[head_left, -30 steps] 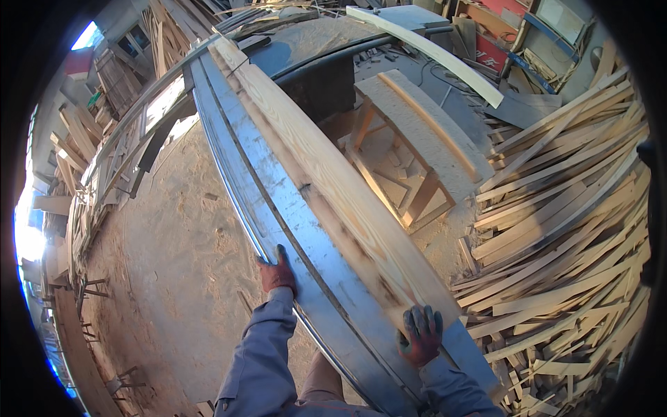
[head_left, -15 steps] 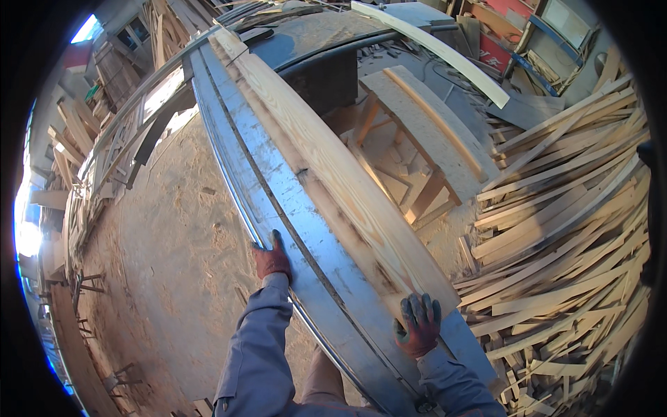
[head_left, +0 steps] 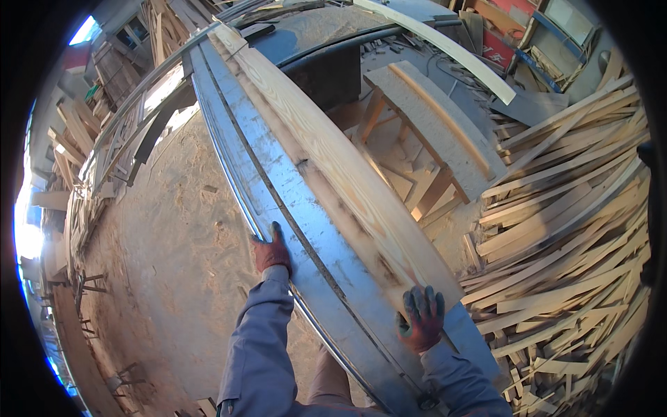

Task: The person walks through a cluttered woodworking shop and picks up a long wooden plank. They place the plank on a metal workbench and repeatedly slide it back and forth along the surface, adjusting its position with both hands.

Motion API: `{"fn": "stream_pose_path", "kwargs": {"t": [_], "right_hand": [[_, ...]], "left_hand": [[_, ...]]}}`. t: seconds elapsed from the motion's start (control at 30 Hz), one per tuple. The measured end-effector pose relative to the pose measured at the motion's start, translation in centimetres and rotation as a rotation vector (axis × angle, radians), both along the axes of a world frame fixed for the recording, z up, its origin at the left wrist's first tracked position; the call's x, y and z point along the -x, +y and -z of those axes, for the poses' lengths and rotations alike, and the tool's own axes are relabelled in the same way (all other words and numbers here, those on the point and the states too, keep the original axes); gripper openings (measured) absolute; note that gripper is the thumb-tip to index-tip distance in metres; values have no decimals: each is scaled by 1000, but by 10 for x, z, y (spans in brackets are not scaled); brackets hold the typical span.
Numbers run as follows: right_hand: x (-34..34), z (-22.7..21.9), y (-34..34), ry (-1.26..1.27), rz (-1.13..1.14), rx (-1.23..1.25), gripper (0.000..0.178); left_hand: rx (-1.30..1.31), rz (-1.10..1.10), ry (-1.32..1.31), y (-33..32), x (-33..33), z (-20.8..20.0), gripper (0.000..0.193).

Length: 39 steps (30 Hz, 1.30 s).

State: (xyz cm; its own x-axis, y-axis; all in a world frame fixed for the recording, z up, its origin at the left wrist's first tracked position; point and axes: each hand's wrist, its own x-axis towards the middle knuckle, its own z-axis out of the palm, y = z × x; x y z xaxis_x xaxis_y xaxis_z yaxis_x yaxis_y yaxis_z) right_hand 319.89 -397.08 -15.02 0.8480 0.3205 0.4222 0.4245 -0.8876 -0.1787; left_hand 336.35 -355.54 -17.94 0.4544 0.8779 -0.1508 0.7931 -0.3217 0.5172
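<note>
A long pale wooden plank (head_left: 340, 163) with a dark, rough left edge lies lengthwise on a long metal worktable (head_left: 278, 177). A narrow slot runs along the table, left of the plank. My right hand (head_left: 422, 321), in a red and dark glove, rests flat on the plank's near end with its fingers extended. Farther up, my left hand (head_left: 271, 251), gloved alike, holds the table's left edge. Its thumb lies on the metal top, while the other fingers bend over the side and are partly hidden.
Right of the table stands a wooden bench (head_left: 434, 115) on sawdust-covered ground. Heaped offcut strips (head_left: 563, 243) fill the right side. A long pale strip (head_left: 451, 52) lies at the far right, and more scrap wood (head_left: 76, 142) leans at the left.
The view has shifted slightly. My left hand appears a touch farther forward along the table edge, and my right hand stays on the plank's near end.
</note>
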Motion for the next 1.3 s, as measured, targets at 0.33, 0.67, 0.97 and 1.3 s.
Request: {"fn": "stream_pose_path", "kwargs": {"t": [0.33,0.67,0.97,1.3], "right_hand": [[-9,3,10,-13,10,-26,57],[-14,1,18,-60,17,-72,56],[-17,6,20,4,18,-31,59],[-19,7,23,10,16,-28,60]], "left_hand": [[-25,-12,18,8,-9,8,113],[-17,7,-31,13,-11,11,108],[-10,-13,14,15,-17,8,110],[2,-27,42,15,-20,6,108]]}}
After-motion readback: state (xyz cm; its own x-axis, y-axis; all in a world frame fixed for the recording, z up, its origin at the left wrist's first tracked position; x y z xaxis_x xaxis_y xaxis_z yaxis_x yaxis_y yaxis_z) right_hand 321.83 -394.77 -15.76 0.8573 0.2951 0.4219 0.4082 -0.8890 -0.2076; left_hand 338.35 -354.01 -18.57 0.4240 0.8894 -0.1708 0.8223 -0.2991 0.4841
